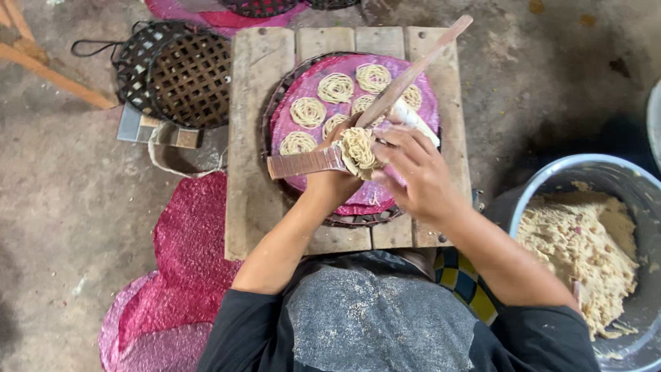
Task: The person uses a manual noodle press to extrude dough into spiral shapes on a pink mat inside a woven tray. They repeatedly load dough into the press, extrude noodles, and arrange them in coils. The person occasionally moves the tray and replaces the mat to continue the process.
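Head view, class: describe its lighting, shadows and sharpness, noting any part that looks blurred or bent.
Head view: soft, even daylight, no glare; faint shadows under the wooden board; noodle coils on the pink sheet are sharp; right hand and left hand slightly soft; edges bend outward, as at the dough tub.

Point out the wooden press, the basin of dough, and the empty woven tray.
wooden press [303,164]: head view, on its flat left handle.
basin of dough [551,180]: head view, on its grey rim.
empty woven tray [182,76]: head view, on its lattice centre.
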### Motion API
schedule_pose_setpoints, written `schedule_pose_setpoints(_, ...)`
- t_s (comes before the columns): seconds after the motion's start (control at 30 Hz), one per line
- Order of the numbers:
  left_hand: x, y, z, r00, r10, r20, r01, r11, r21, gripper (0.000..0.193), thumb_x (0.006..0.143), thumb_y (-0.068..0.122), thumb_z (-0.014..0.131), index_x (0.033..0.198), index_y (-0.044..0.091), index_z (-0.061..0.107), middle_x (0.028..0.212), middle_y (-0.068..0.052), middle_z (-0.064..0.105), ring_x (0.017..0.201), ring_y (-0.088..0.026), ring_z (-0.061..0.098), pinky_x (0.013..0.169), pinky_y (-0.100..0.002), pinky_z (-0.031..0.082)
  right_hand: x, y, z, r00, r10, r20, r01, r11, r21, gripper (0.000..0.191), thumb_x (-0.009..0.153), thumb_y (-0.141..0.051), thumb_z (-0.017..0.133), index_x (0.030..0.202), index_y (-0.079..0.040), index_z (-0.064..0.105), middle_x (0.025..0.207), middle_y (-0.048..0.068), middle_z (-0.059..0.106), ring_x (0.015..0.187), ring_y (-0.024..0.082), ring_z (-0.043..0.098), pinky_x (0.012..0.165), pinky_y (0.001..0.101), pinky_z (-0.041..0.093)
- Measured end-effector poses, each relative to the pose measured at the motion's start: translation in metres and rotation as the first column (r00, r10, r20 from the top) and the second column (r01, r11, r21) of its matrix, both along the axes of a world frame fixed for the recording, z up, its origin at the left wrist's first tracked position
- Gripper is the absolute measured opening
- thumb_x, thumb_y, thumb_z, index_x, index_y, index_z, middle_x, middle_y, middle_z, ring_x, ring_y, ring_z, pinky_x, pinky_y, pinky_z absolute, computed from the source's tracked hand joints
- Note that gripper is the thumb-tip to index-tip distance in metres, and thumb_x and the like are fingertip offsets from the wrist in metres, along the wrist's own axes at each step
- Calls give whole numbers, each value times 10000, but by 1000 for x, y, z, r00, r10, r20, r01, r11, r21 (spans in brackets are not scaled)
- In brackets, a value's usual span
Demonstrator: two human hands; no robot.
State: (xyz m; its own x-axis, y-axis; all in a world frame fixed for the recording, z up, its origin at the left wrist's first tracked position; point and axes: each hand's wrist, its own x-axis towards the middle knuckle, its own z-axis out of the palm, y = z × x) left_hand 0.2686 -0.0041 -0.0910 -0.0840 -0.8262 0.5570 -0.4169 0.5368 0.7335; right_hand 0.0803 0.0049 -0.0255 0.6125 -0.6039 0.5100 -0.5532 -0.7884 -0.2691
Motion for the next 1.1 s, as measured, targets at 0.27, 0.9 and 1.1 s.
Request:
schedule_pose_setpoints(0.27,-54,-7,4,998,29,52,-36,990,137,680,812,252,843,1396,71,546,1206,-162,690,1048,-322,717,854,-416,583,-57,19,13,927,-311,210,203,885,418,485,876,-118,788,1331,-72,629,1283,111,615,1096,223,669,934,334,563)
schedule_pose_setpoints(0.9,-33,-22,-28,959,-10,-285,36,996,87,817,835,48,865,1529,45,433,1294,-89,699,1167,-214,703,990,-332,580,-59,34,-55,979,-202,-8,197,947,252,281,870,-126,760,1143,-59,774,1158,93,635,1114,312,581,981,436,474)
schedule_pose_setpoints(1.1,2,-9,-25,964,29,-265,-10,997,73,801,795,-68,812,1503,52,459,1250,-61,653,1143,-163,646,1005,-298,537,-30,37,-120,971,-228,-70,237,959,155,385,756,-253,842,1070,-44,764,1057,131,622,968,350,552,845,458,469)
